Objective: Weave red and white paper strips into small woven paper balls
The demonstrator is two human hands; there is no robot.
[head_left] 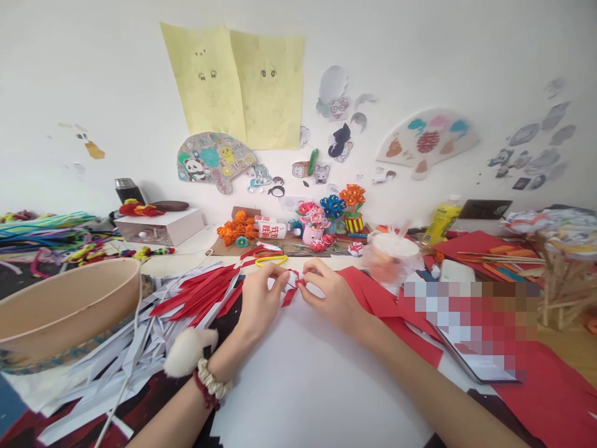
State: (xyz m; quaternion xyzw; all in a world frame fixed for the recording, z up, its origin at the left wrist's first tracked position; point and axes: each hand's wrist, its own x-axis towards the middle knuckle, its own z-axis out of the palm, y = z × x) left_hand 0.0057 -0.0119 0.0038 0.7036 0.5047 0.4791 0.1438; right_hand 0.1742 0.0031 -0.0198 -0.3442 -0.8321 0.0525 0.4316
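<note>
Wall: from my remote seat I see it, white (396, 37), behind everything, with two yellow drawings (268, 93) and decorated fans (217, 158) on it.
Worktop: the crowded worktop (193, 256) lies below it.
White board or sheet: the smooth white surface (317, 386) spreads under the forearms.
Red paper sheets: these (550, 404) cover much of the right side, partly under a tablet (494, 372) whose screen is mostly pixelated.
Oval basin: a beige one (69, 311) stands at far left, beside loose white paper strips (107, 367).
Red strips: a fanned pile (200, 292) lies just left of the left hand (261, 295).
Hands: left and right (331, 295) both pinch one small piece with their fingertips.
Scrunchie: a cream one (214, 381) circles the left wrist.
Folded red paper strip: it (289, 297) sits between both hands, above the white surface's far edge, one end hanging down.
</note>
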